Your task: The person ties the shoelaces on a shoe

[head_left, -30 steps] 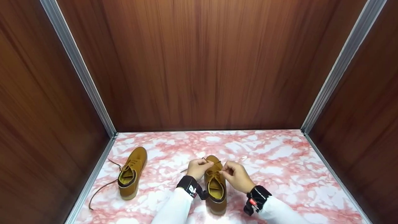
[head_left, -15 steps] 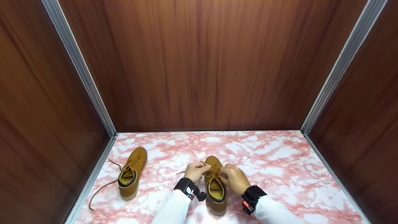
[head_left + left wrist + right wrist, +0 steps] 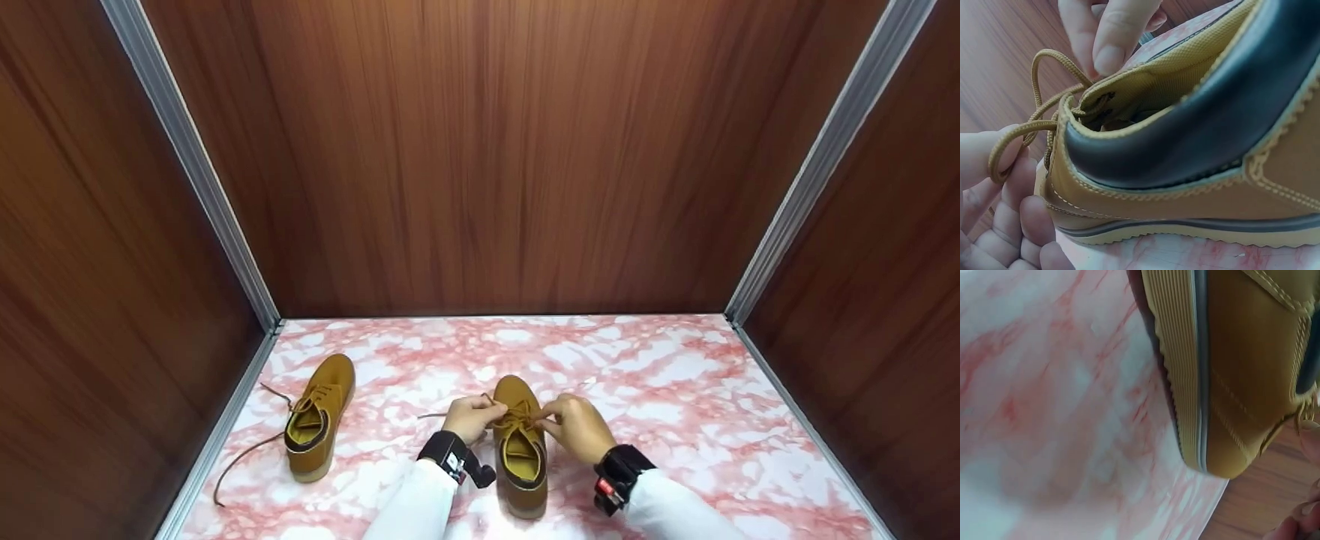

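A tan shoe point(image 3: 514, 388) with a yellow lining and dark collar stands between my hands, toe pointing away from me. At its left side my left hand point(image 3: 469, 418) pinches a loop of the brown shoelace point(image 3: 1008, 146), thumb and fingers round it in the left wrist view. Across the shoe, my right hand point(image 3: 581, 429) pinches the lace close to the top eyelets, its thumb and forefinger point(image 3: 1112, 59) together there. Another loop of lace stands up between the two hands. In the right wrist view, the right fingertips at the lace are partly cut off by the frame edge.
A matching tan shoe point(image 3: 330, 375) stands at the left, its laces point(image 3: 247, 454) untied and trailing over the red-and-white marbled tabletop point(image 3: 660, 375). Brown wood-grain panels point(image 3: 465, 165) with grey metal corner strips point(image 3: 202, 180) enclose the back and sides.
My right hand moved in to the shoe's lacing, then drew back slightly right with the lace. My left hand shifted a little left and nearer me. The left shoe has stayed put.
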`<state>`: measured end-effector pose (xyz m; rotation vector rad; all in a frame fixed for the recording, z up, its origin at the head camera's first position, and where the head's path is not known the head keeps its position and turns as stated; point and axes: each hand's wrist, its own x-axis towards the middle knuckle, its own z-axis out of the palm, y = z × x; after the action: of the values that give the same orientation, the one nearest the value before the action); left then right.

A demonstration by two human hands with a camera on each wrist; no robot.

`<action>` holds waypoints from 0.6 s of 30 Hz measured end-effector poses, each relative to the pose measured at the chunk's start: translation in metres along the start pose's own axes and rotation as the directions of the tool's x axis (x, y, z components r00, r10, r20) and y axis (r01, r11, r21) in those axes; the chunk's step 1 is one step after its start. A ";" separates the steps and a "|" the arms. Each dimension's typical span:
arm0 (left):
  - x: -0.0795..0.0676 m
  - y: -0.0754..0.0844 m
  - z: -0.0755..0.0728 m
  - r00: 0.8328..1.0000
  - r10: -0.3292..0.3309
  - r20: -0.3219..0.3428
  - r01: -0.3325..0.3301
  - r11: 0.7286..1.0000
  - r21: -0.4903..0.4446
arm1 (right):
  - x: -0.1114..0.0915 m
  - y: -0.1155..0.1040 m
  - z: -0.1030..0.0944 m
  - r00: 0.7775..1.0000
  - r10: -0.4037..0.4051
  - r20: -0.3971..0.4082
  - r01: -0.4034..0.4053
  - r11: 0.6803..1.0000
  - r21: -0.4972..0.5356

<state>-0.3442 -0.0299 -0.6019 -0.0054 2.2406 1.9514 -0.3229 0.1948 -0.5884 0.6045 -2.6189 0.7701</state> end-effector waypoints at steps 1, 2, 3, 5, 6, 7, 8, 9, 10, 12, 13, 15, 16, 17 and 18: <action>0.000 0.000 0.000 1.000 -0.001 0.002 0.001 1.000 0.000 | 0.000 0.002 -0.002 1.000 0.006 -0.005 -0.006 1.000 0.008; 0.000 0.000 0.000 1.000 -0.003 0.005 0.003 1.000 -0.001 | 0.001 0.005 -0.005 1.000 0.023 -0.006 -0.023 1.000 0.017; 0.000 -0.001 0.000 1.000 -0.002 0.008 0.002 1.000 0.000 | 0.001 0.007 -0.007 0.999 0.043 -0.008 -0.043 0.999 0.029; 0.000 -0.001 0.000 1.000 -0.003 0.015 0.002 1.000 0.007 | 0.003 0.010 -0.012 0.995 0.098 -0.002 -0.098 0.994 0.050; 0.000 -0.001 0.000 1.000 0.001 0.017 -0.001 1.000 0.008 | 0.004 0.012 -0.014 0.992 0.124 0.000 -0.124 0.991 0.059; -0.001 0.000 0.001 1.000 0.003 0.018 -0.003 1.000 0.009 | 0.005 0.013 -0.016 0.989 0.151 0.005 -0.151 0.986 0.074; -0.001 0.000 0.001 1.000 0.008 0.018 -0.008 1.000 0.014 | 0.006 0.014 -0.018 0.983 0.182 0.014 -0.183 0.979 0.088; -0.001 0.000 0.001 1.000 0.012 0.017 -0.012 1.000 0.018 | 0.007 0.015 -0.020 0.978 0.207 0.019 -0.208 0.973 0.100; -0.001 0.000 0.001 1.000 0.015 0.016 -0.015 1.000 0.017 | 0.008 0.015 -0.021 0.973 0.228 0.026 -0.230 0.967 0.110; -0.001 -0.001 0.002 1.000 0.024 0.016 -0.024 0.999 0.021 | 0.010 0.017 -0.022 0.964 0.263 0.036 -0.266 0.954 0.137; -0.001 -0.001 0.001 0.999 0.028 0.017 -0.028 0.999 0.024 | 0.011 0.017 -0.022 0.960 0.278 0.040 -0.281 0.948 0.152; -0.001 -0.002 0.001 0.999 0.036 0.019 -0.037 0.999 0.022 | 0.013 0.018 -0.021 0.951 0.305 0.044 -0.308 0.934 0.181; -0.001 -0.002 0.001 0.999 0.039 0.020 -0.040 0.999 0.020 | 0.013 0.018 -0.019 0.947 0.319 0.045 -0.322 0.927 0.195; -0.001 -0.003 0.001 0.999 0.038 0.020 -0.039 0.999 0.019 | 0.014 0.018 -0.019 0.941 0.336 0.048 -0.339 0.918 0.207; -0.002 -0.003 0.001 0.999 0.037 0.021 -0.038 0.999 0.016 | 0.015 0.018 -0.018 0.935 0.352 0.051 -0.354 0.909 0.218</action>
<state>-0.3422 -0.0296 -0.6043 0.0587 2.2598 1.9423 -0.3406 0.2139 -0.5756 0.1842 -2.7067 1.1855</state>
